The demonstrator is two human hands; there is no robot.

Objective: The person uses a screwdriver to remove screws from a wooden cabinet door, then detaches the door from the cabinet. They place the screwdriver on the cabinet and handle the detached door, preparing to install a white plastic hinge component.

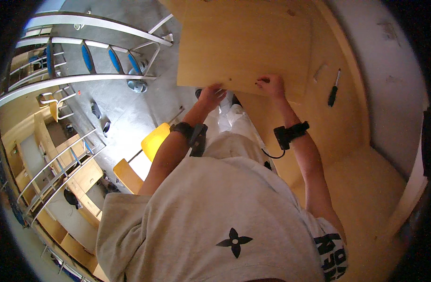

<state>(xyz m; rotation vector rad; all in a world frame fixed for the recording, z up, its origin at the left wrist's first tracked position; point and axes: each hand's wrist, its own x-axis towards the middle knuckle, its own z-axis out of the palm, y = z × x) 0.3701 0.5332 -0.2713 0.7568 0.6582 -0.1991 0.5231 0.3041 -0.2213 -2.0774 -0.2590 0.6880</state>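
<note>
Hands grip the near edge of a light wooden panel point(243, 44): the left hand point(210, 96) and the right hand point(271, 85) each pinch that edge, with the panel stretching away above both grips. Held only along one edge, it could tip or slip, dropping toward the metal ladder point(83, 51) left of the grips or onto the marker pen point(334, 89) to their right

Left hand point(210, 96): grips the near edge of the wooden panel point(243, 44).
Right hand point(272, 85): fingers on the same edge, further right.
Screwdriver point(334, 89): on the plywood surface point(351, 141), near its right edge.
</note>
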